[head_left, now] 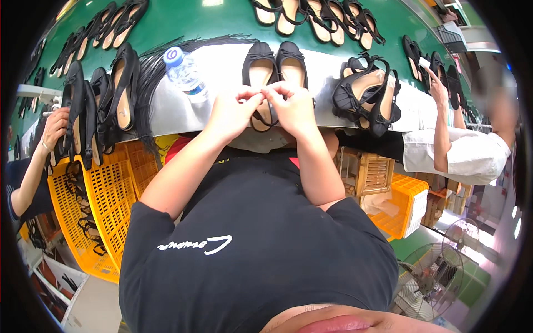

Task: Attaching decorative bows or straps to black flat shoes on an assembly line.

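Observation:
A pair of black flat shoes with bows and beige insoles stands before me on the metal table edge: a left shoe and a right shoe. Over their heel ends my left hand and my right hand meet, thumbs and fingertips pinched together. A thin black shoe strap runs down from between the fingertips. My fingers cover the exact spot being gripped. Both hands are closed, and the rear parts of the shoes are partly hidden behind them.
Left of the shoes are a water bottle and a bundle of black strands. More black shoes are heaped at right; others line the green surface. Yellow crates flank me. Co-workers' hands show at left and right.

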Tool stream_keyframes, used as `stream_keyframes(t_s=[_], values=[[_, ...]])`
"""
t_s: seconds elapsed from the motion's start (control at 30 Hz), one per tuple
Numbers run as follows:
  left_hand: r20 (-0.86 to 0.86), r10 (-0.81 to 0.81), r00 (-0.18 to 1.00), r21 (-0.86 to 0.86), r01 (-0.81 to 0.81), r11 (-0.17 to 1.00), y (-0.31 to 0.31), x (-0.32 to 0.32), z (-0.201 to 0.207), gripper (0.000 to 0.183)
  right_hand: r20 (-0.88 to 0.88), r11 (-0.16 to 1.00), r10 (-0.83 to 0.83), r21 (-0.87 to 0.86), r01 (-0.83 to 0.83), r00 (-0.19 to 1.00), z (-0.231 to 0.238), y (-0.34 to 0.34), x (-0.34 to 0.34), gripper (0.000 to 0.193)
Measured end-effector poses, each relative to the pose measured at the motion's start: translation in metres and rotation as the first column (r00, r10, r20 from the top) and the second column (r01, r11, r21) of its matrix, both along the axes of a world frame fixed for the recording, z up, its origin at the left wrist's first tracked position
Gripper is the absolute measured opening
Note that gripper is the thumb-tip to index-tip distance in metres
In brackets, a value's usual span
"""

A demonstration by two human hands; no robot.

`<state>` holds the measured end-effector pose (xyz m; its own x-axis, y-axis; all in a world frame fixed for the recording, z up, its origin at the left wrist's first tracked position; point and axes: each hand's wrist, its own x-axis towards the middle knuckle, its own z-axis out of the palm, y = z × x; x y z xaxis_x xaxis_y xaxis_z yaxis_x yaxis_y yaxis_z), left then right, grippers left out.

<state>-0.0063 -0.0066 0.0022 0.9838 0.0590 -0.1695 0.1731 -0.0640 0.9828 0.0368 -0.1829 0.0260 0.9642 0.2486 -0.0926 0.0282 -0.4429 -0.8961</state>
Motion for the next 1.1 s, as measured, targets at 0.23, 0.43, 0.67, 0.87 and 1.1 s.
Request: stream_keyframes(t_s=[0.23,0.43,0.67,0.87,1.1], values=[[0.057,-0.112,0.992,0.391,0.081,0.917,0.002,-0.003,0.027,0.019,0.206,0.984,0.15,-0.129,-0.125,0.967,0.013,-0.013,0.0,0.018],[0.416,-0.194,0.889,0.706,-0.181,0.685,-0.007,-0.003,0.02,0.014,0.33,0.942,0.154,-0.333,-0.037,0.931,0.011,-0.006,-0.01,0.018],[0.424,-0.16,0.892,0.673,-0.191,0.715,-0.007,0.003,0.022,0.017,0.04,0.999,-0.037,0.032,0.035,0.999,-0.011,-0.007,-0.005,0.015],[0.49,-0.132,0.861,0.619,-0.237,0.749,-0.014,0.007,0.023,0.015,-0.241,0.915,0.087,0.402,0.018,0.967,-0.018,-0.026,0.011,0.015],[0.584,-0.155,0.797,0.625,-0.32,0.712,-0.023,0.007,0.02,0.01,-0.228,0.864,0.05,0.498,0.072,0.972,-0.016,-0.029,0.013,0.016]])
